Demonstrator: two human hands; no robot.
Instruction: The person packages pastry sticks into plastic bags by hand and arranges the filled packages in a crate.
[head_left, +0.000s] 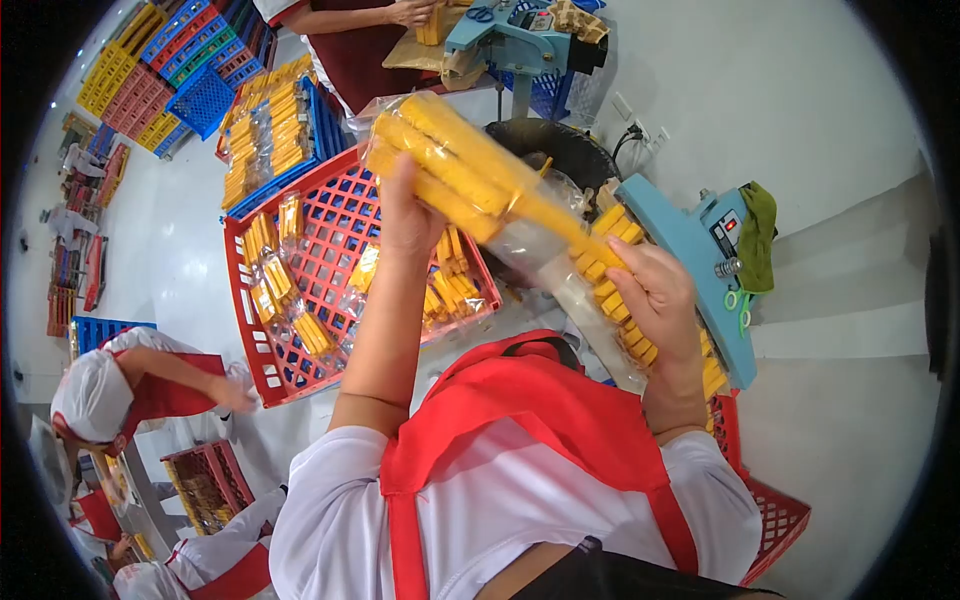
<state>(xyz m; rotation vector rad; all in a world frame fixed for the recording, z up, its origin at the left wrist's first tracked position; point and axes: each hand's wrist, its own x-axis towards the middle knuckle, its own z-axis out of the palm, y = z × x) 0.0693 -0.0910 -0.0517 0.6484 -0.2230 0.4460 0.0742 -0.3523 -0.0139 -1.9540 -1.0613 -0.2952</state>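
My left hand (410, 215) is wrapped round the lower side of a clear plastic bag (530, 240) with several long yellow sticks (455, 150) in it. The bag slants down from upper left to right. My right hand (655, 300) has its fingers closed on the end of another yellow stick (565, 228), whose far end lies at the bag's mouth. Whether these fingers also pinch the plastic is hard to see. Under and beside my right hand runs a row of more yellow sticks (610, 295), partly hidden by my arm.
A red crate (262, 340) holds several bagged bundles of sticks. Behind it stand blue trays (325, 125) piled with bundles. A blue-grey sealing machine (700, 270) with green scissors (738, 305) is at right. A black bin (575, 140) stands ahead. Co-workers (140, 385) work nearby.
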